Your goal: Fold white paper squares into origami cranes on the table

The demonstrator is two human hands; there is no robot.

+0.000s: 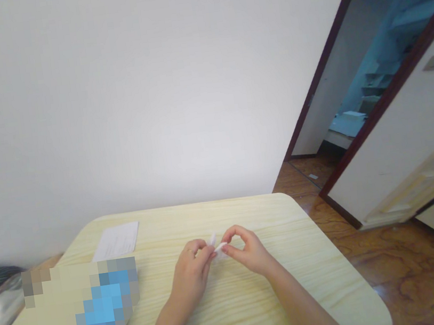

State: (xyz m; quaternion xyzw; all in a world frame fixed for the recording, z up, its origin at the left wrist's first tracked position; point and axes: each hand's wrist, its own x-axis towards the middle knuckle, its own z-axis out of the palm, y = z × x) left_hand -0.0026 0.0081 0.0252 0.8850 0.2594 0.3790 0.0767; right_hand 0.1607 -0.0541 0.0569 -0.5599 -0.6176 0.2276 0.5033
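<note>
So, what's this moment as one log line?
left hand, right hand: pinching small white paper | at table | sheet nearby

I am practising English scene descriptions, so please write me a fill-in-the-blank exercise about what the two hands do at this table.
1. The left hand and the right hand pinch one small paper piece between them; its colour is ____.
2. The hands are over a table whose pale top shows ____ grain.
3. A flat sheet lies on the table, on the ____ side of the hands.

Missing words: white; wood; left.
</note>
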